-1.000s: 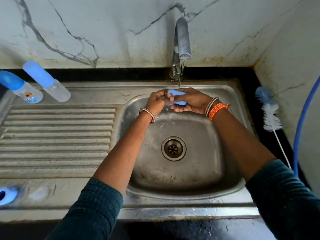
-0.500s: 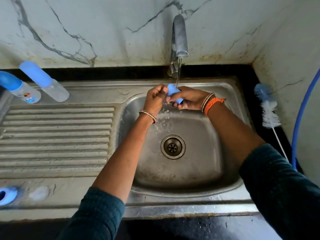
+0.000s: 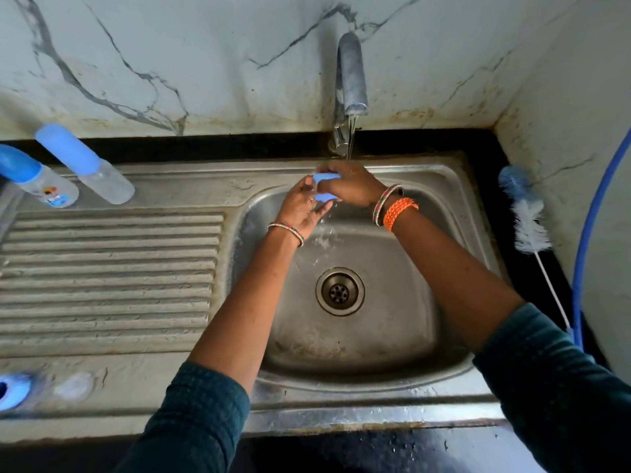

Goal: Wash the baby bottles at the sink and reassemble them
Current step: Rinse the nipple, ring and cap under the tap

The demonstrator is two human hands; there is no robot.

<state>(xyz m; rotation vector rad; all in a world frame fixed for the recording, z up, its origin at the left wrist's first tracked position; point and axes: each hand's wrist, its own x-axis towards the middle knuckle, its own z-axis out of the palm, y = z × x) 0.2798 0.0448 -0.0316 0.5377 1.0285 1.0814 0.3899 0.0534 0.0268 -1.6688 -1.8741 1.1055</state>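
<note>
A: Your right hand was up under the tap, fingers curled round a small blue bottle part, with a thin stream of water running down onto it over the back of the sink.

B: And your left hand?

A: It sat just beneath, palm up, fingers loosely spread and touching the underside of that blue part. Water splashed off below your hands into the basin, above the drain.

B: Count the bottles for me.

A: Two. Both stood at the far left of the draining board, side by side, each with a blue cap on. The near-left bottle carried a coloured printed picture with blue lettering under it, but you couldn't have read it at that size. The second bottle was plain and clear, with no print showing.

B: Anything else loose?

A: One blue ring at the front left edge, blurred, and a pale round piece just beside it, too smeared to name. One bottle brush lay on the dark counter right of the sink, with one blue hose curving past it. You wore one bangle on the left wrist and several on the right.
</note>
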